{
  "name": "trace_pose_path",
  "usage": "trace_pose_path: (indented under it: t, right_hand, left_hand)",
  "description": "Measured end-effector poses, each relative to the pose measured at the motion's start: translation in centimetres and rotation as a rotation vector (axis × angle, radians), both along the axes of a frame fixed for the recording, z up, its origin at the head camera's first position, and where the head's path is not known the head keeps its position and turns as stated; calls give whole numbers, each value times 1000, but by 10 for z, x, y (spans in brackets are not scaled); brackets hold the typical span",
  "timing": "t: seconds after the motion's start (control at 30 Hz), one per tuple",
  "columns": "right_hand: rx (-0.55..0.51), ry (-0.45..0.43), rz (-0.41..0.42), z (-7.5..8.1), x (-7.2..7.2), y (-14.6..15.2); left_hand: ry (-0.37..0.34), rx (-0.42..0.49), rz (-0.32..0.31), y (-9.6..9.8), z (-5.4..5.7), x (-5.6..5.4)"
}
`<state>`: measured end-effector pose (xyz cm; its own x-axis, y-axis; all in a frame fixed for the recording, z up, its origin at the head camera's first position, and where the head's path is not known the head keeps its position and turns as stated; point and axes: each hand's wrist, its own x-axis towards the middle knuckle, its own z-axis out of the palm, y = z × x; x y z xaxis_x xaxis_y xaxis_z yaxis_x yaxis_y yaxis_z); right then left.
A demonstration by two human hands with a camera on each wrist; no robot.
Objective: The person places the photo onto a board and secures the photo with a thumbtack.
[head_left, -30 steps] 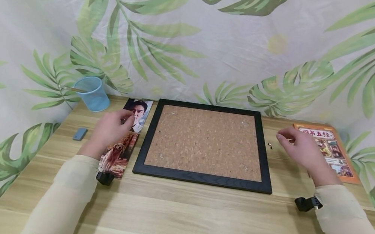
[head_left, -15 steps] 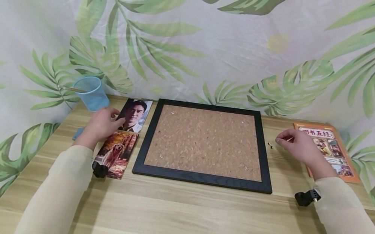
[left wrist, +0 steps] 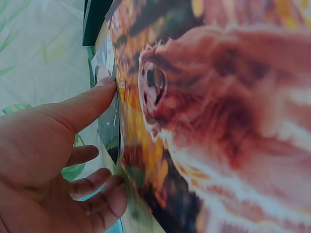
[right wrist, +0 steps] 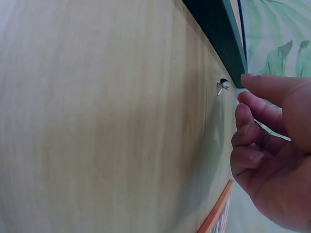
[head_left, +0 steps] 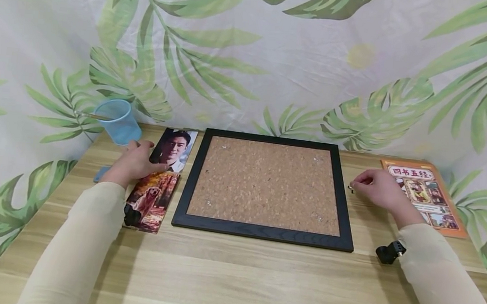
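Note:
My left hand [head_left: 132, 163] reaches over a portrait photo [head_left: 177, 148], its thumb stretched to the photo's bottom edge and its other fingers by the left side. In the left wrist view the thumb is straight and the fingers bend loosely. Just below lies a photo of a golden dog [head_left: 151, 199]. My right hand [head_left: 379, 188] hovers beside the small metal thumbtacks [right wrist: 222, 86] on the table, thumb and forefinger tips close to them, the other fingers bent. Between the hands lies a black-framed cork board [head_left: 266, 186] with several clear pins in it.
A blue mesh pen cup [head_left: 120, 123] with a thin stick stands at the back left. A blue-grey eraser-like block [head_left: 100, 173] is partly hidden by the left arm. An orange book [head_left: 432, 199] lies at the right edge of the wooden table [head_left: 249, 280]. A leaf-patterned cloth hangs behind.
My left hand has drawn left off the middle of the portrait photo, its thumb now at the bottom edge. My right hand has moved left and down to the thumbtacks.

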<state>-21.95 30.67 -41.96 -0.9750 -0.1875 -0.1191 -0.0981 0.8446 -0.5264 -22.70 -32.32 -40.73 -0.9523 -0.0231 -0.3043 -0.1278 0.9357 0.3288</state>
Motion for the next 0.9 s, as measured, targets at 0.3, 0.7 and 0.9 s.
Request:
trace_pose_path:
  t: [0.3,0.7,0.9]
  right_hand:
    - [25,-17,4,-1,-4,-8]
    - [47,0,18,-3,-4,-11]
    - [52,0,12,-4,-5,-10]
  left_hand:
    - [41,87,-16,-2,-3,-5]
    - [271,281,51,-11,-10,1]
    - [305,377,100,-9,-8,10]
